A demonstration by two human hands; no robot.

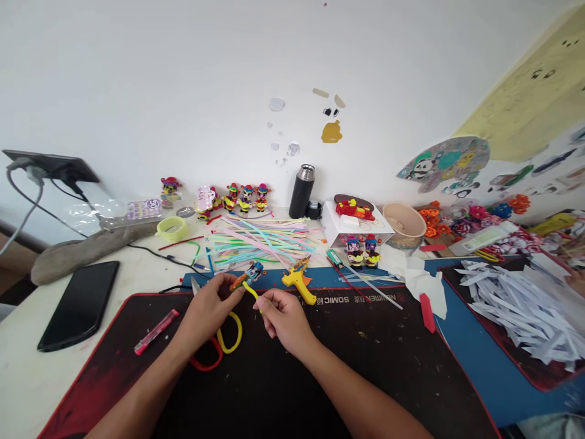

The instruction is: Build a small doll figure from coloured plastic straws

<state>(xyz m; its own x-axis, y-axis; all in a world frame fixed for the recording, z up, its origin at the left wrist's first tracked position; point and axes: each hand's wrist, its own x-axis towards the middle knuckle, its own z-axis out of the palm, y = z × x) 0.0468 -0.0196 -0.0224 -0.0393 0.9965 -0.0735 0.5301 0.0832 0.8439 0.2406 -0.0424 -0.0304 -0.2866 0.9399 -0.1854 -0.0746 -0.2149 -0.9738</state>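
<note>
My left hand (208, 308) has its fingers closed round a small colourful figurine (254, 271) with a blue head part and orange below. A short fuzzy yellow pipe cleaner (250, 291) runs from the figurine to my right hand (284, 318), whose thumb and forefinger pinch its near end. Under my left hand and wrist lie scissors (239, 334) with one red and one yellow handle loop; the hand partly covers them. Just beyond my right hand is a yellow hot glue gun (300, 281).
Pastel pipe cleaners (260, 241) are heaped behind my hands. Finished figurines (247, 198) line the wall. A black thermos (302, 192) stands near a white box (356, 228). Left are a pink cutter knife (156, 332) and a phone (78, 305). Paper strips (521, 311) and another person's hand (574, 281) are right.
</note>
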